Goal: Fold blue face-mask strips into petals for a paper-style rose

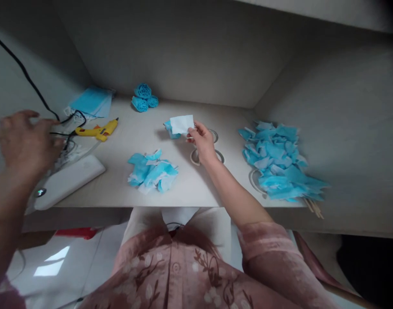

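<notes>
My right hand (201, 140) pinches a small white rectangle of face-mask fabric (182, 124) by its right edge, above the middle of the table. A crumpled blue piece (168, 127) shows behind the rectangle's left end; whether the two are joined I cannot tell. Blurred, my left hand (29, 139) is raised at the far left with its fingers apart and nothing visible in them. Beside it are black cords and a yellow glue gun (101, 131). Between and below the hands lies a loose pile of blue and white fabric pieces (153, 171).
Three rolled blue fabric flowers (141, 103) and a stack of blue masks (92, 102) sit at the back. A white power strip or box (71, 182) lies front left. Tape rolls (195, 156) are under my right wrist. A big scrap heap (275, 154) and sticks (314, 207) lie right.
</notes>
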Demonstrator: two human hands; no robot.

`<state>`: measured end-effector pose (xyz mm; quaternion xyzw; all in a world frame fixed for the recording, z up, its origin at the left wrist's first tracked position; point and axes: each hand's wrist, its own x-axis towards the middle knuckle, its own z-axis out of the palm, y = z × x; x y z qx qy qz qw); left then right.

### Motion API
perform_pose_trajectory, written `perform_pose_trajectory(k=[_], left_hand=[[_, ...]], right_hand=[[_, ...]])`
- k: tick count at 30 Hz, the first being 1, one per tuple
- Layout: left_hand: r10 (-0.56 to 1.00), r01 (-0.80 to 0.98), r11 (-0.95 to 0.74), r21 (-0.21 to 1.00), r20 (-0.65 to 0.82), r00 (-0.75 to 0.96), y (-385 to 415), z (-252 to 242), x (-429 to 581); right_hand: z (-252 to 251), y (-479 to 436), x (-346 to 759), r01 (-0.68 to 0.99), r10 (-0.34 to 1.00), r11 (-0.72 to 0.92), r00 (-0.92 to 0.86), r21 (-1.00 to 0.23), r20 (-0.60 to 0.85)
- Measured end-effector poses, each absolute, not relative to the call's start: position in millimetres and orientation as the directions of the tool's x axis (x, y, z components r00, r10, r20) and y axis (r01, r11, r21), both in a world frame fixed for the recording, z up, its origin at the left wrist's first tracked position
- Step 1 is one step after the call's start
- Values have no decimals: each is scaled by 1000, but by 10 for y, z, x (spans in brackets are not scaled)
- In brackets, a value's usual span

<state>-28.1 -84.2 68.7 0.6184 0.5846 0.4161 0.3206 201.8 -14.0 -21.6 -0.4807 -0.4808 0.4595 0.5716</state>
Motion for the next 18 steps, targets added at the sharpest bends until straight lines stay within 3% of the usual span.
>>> perform_pose_trajectory(k=[8, 10, 14, 18], left_hand=[[964, 521, -206, 828, 264, -38, -524, 492, -760], [981, 443, -190, 876, 190, 44, -414, 376, -607], [945, 83, 4, 997, -31, 326, -218, 232, -79], [933, 32, 80, 996, -87, 351, -112, 240, 171]], right_hand=[[-201, -202, 1996, -146, 992, 122, 54, -982, 116], [-216, -212, 1993, -121, 991, 133, 37, -984, 130], [-244, -219, 1982, -21, 989, 147, 13, -989, 146], [-173, -246, 2040, 76, 984, 178, -18, -981, 177]])
